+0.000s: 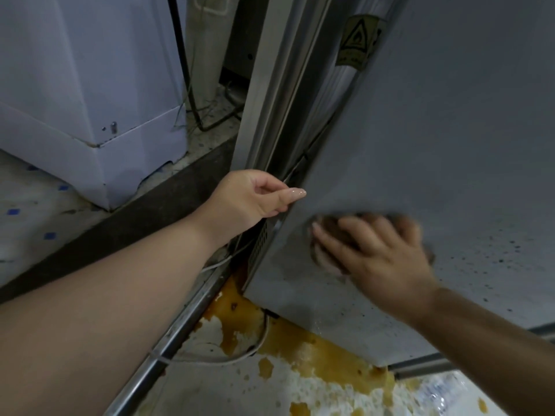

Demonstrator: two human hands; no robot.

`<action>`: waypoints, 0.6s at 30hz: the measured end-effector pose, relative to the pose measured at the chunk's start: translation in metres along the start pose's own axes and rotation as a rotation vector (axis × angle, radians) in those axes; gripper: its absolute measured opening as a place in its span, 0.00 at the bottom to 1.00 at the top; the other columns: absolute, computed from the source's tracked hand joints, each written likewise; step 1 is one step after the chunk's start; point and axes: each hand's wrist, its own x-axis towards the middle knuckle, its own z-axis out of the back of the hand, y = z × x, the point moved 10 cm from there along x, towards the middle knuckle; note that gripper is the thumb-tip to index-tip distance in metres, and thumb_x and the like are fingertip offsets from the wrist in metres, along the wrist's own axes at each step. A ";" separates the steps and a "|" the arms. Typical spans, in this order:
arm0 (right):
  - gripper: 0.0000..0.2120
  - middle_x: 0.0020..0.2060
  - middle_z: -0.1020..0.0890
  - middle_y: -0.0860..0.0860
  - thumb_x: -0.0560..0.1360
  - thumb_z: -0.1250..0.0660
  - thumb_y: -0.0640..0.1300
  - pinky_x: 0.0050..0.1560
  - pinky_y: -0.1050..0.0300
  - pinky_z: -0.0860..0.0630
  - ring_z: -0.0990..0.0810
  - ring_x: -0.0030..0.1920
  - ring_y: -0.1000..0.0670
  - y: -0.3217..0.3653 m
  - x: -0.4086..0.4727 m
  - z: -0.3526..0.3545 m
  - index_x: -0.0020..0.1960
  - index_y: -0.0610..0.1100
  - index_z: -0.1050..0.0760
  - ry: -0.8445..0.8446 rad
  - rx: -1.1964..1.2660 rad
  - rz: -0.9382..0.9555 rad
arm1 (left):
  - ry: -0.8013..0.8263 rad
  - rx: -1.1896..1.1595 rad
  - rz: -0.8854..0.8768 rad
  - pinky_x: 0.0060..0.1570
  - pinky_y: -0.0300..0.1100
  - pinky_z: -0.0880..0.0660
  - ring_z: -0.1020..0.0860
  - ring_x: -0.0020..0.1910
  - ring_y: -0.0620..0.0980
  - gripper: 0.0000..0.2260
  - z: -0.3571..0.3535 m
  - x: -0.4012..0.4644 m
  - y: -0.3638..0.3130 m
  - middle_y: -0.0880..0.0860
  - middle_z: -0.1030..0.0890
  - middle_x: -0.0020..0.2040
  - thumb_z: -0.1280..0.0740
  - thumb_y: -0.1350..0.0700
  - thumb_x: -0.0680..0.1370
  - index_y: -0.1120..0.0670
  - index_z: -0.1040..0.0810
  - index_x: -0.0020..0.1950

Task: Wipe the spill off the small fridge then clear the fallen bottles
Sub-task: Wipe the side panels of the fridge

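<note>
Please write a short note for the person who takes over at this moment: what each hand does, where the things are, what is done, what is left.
Left hand: grips the back edge of the small fridge, steadying it.
Right hand: presses a brown cloth flat on the fridge's side panel, blurred by motion.
Done: the panel near the cloth looks mostly clean.
Left: dark specks to the right of the cloth; the orange spill on the floor below the fridge. No bottles are in view, so that step is still open.

Right hand [381, 253] motion-blurred, hides most of cloth [327, 226].
</note>
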 end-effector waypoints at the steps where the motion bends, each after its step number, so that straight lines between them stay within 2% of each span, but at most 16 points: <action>1: 0.17 0.51 0.30 0.47 0.82 0.49 0.45 0.46 0.50 0.39 0.31 0.48 0.44 -0.013 0.004 0.013 0.60 0.48 0.22 -0.050 0.009 -0.041 | -0.002 0.019 -0.007 0.45 0.35 0.22 0.20 0.40 0.43 0.06 -0.001 0.001 0.000 0.53 0.18 0.41 0.29 0.53 0.69 0.54 0.22 0.41; 3: 0.13 0.52 0.30 0.46 0.80 0.40 0.47 0.45 0.50 0.39 0.31 0.48 0.44 -0.039 0.011 0.030 0.63 0.48 0.27 -0.124 -0.049 -0.101 | -0.017 0.055 -0.017 0.44 0.36 0.22 0.20 0.39 0.43 0.10 0.000 0.003 0.000 0.51 0.18 0.39 0.29 0.49 0.64 0.52 0.22 0.40; 4: 0.15 0.52 0.30 0.46 0.78 0.36 0.47 0.45 0.50 0.39 0.31 0.48 0.44 -0.048 0.014 0.034 0.64 0.48 0.29 -0.154 -0.084 -0.141 | -0.024 0.078 -0.015 0.44 0.35 0.22 0.20 0.38 0.42 0.10 0.000 0.005 0.000 0.50 0.18 0.39 0.29 0.48 0.63 0.51 0.23 0.40; 6: 0.15 0.51 0.31 0.46 0.77 0.35 0.48 0.44 0.51 0.39 0.31 0.46 0.45 -0.044 0.018 0.032 0.63 0.48 0.27 -0.198 -0.114 -0.141 | -0.031 0.119 -0.016 0.40 0.31 0.23 0.21 0.36 0.40 0.06 -0.001 0.009 -0.001 0.49 0.19 0.38 0.29 0.51 0.67 0.50 0.23 0.40; 9: 0.15 0.52 0.31 0.46 0.80 0.43 0.46 0.44 0.51 0.38 0.30 0.46 0.45 -0.005 0.013 0.005 0.62 0.47 0.24 -0.100 -0.118 0.010 | -0.033 0.158 -0.032 0.39 0.31 0.23 0.20 0.37 0.42 0.04 -0.002 0.012 -0.003 0.51 0.19 0.39 0.29 0.53 0.69 0.51 0.23 0.41; 12: 0.16 0.53 0.31 0.47 0.82 0.52 0.43 0.46 0.50 0.37 0.30 0.49 0.45 0.000 0.002 -0.001 0.63 0.47 0.30 -0.039 -0.097 0.030 | -0.034 0.159 -0.059 0.42 0.36 0.22 0.19 0.39 0.47 0.06 -0.002 0.010 -0.006 0.53 0.18 0.39 0.29 0.51 0.68 0.51 0.22 0.41; 13: 0.14 0.53 0.31 0.47 0.82 0.51 0.44 0.46 0.50 0.37 0.30 0.49 0.46 -0.009 0.000 0.006 0.63 0.47 0.30 -0.063 -0.063 0.002 | -0.028 0.175 -0.081 0.42 0.35 0.22 0.19 0.39 0.47 0.08 -0.002 0.010 -0.008 0.53 0.18 0.39 0.29 0.48 0.66 0.50 0.22 0.40; 15: 0.12 0.52 0.30 0.47 0.80 0.42 0.47 0.46 0.50 0.38 0.29 0.48 0.45 -0.033 -0.005 0.026 0.63 0.48 0.29 -0.135 -0.029 -0.052 | -0.030 0.189 -0.123 0.40 0.33 0.23 0.19 0.37 0.45 0.12 -0.003 0.011 -0.013 0.52 0.17 0.38 0.31 0.43 0.61 0.49 0.22 0.38; 18: 0.16 0.50 0.29 0.45 0.76 0.34 0.47 0.45 0.49 0.38 0.30 0.47 0.45 -0.064 -0.010 0.045 0.63 0.47 0.28 -0.204 -0.098 -0.123 | -0.023 0.235 -0.165 0.39 0.34 0.23 0.20 0.36 0.45 0.16 -0.011 0.012 -0.021 0.51 0.17 0.37 0.33 0.39 0.58 0.49 0.22 0.37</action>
